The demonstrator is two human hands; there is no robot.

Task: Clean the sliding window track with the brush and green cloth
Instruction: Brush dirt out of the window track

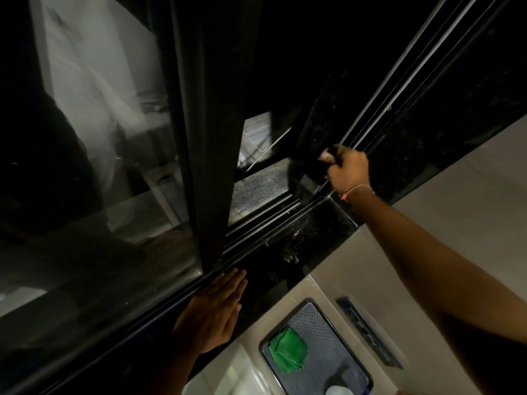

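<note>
Head view, looking down at a sliding window in dim light. The right hand (346, 171), at about 2 o'clock from the picture's centre, is closed in a fist at the corner of the window track (265, 223); its fingers (332, 163) are curled together around something dark and blurred, presumably the brush (306, 178), though its shape cannot be made out. A thin band (358, 191) circles the right wrist. The left hand (214, 312), at about 6 o'clock, lies flat and palm down on the dark stone sill (299, 238), its fingers (232, 283) straight, side by side, gripping nothing, with the tips touching the edge of the track. The dark window frame (211, 138) stands upright between the two hands, its foot in the track; the glass pane (85, 138) fills the view at 9 o'clock. Pale specks lie on the sill near the track. The green cloth (288, 352) lies bunched at 5 o'clock, well apart from both hands, on a grey textured tray (328, 337) set on the light counter (456, 195). A white round object (339, 390) sits at the tray's lower edge, cut off by the picture.
</note>
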